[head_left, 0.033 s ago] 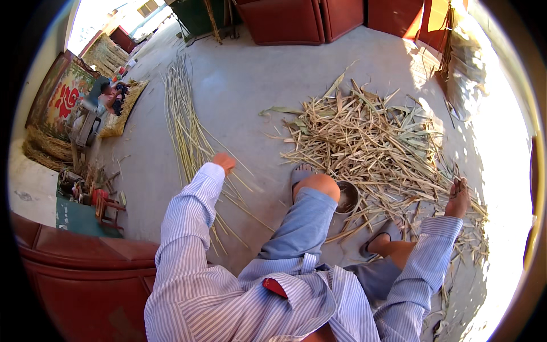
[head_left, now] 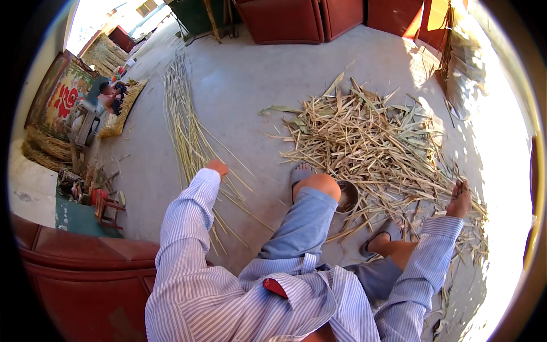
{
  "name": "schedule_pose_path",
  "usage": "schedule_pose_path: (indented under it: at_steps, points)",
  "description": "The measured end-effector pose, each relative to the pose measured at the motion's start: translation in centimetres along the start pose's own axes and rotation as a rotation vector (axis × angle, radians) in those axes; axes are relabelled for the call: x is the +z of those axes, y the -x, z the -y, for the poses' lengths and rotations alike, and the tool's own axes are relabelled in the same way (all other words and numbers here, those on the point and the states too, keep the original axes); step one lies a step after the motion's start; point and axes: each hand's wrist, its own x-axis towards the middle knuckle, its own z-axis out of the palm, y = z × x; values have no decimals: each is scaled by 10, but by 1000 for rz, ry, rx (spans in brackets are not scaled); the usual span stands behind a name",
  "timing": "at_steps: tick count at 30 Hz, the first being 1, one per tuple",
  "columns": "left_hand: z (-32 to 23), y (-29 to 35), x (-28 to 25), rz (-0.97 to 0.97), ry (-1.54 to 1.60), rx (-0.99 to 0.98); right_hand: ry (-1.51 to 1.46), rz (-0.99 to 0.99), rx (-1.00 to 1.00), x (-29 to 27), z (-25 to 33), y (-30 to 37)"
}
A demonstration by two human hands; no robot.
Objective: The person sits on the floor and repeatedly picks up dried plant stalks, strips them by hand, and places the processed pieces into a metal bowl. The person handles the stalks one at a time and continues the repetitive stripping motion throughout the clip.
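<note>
- The bundle of long pale stalks [head_left: 185,122] lies on the concrete floor [head_left: 250,85] at left-centre; its long axis runs from the far end near the dark green cabinet [head_left: 196,14] down toward the person, fanning slightly at the near end; the strands are too many and too thin to count
- The left hand [head_left: 217,167] rests on the near part of this bundle, arm stretched out in a striped sleeve [head_left: 182,222]; the fingers are turned away and I cannot tell whether they close on a stalk
- The right hand [head_left: 459,199] reaches to the right, down at the near right edge of the heap of stripped leaves and husks [head_left: 370,142]; its fingers seem curled into the litter, but whether it grips anything cannot be told
- The two hands are well apart, one on each side of the body
- The heap is one broad pile; its pieces point every way, with no common axis
- Two feet in sandals show: one [head_left: 300,174] at the near left edge of the heap, one [head_left: 380,235] nearer the person; a single small dark bowl [head_left: 348,196] sits between them, just beside the raised knee [head_left: 319,185]
- Three dark red cabinet fronts [head_left: 282,20] stand along the far wall; a red seat [head_left: 74,273] lies near left
- Far left, woven mats [head_left: 122,105] and a red-painted board [head_left: 60,100] stand by another person [head_left: 111,96]
</note>
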Motion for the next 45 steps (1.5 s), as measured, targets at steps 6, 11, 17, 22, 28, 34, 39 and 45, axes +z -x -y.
schedule_pose_path:
  at_steps: [6, 11, 17, 22, 28, 34, 39, 45]
  points:
    - [-6, 59, 157, 9, 639, 118, 1839, -118, -769, -180, -9, -95]
    - [-62, 64, -58, -453, 600, 41, 2083, 85, -373, -211, -35, -106]
    - [-188, 67, -292, -1146, 699, 275, 1127, 145, -29, -67, -112, -64]
    - [-272, 27, -318, -903, 513, 730, 1435, 714, -157, 30, -227, 32]
    - [-269, 9, -284, -447, 416, 729, 1272, 682, 143, -1, -334, 22]
    - [-279, 8, -301, -602, 422, 679, 712, 285, 217, -38, -381, -34]
    - [-288, 4, -302, -514, 379, 727, -132, -169, 665, -65, -402, -71]
    - [-288, 10, -306, -513, 408, 757, -146, -362, 347, -24, -324, -69]
